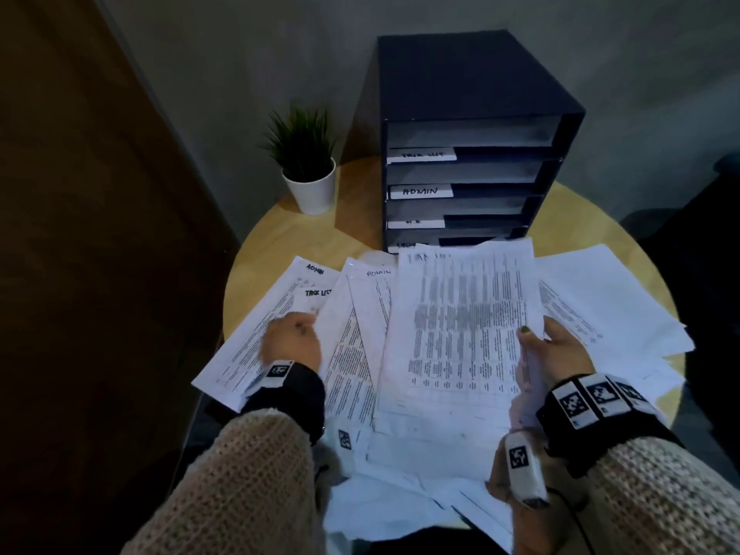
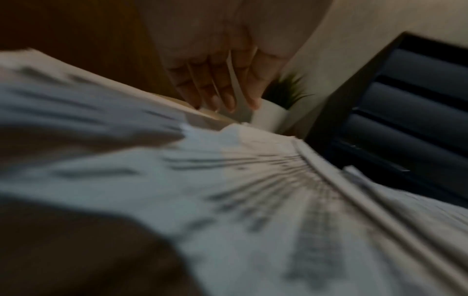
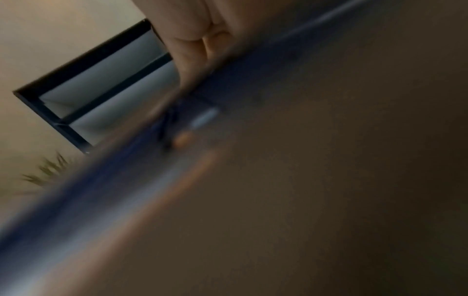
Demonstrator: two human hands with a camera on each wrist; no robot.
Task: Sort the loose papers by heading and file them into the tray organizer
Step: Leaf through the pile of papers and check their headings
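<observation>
Head view shows my right hand [image 1: 556,350] at the lower right of the frame, thumb on top pinching the right edge of a printed sheet [image 1: 460,322] that is lifted above the heap. My left hand [image 1: 294,340], lower left of centre, has its fingers curled down among the loose papers [image 1: 352,354]; the left wrist view shows a thin sheet edge caught between those fingers [image 2: 225,86]. The papers lie fanned over the round table [image 1: 288,238], some reading "ADMIN" and one "TASK LIST" at their top edges. The tray organizer [image 1: 472,154] stands at the upper centre of the frame, just behind the heap, with labelled shelves; the lowest label is partly hidden by paper.

I judge these sheets light, limp and slick against one another: one held at a single edge will droop and curl, and neighbours may slide along with it. A hold near a long edge, with the other hand under the far side, should keep a page flat enough to enter a shelf. The headings sit at the top edges, so gripping low keeps them readable.
</observation>
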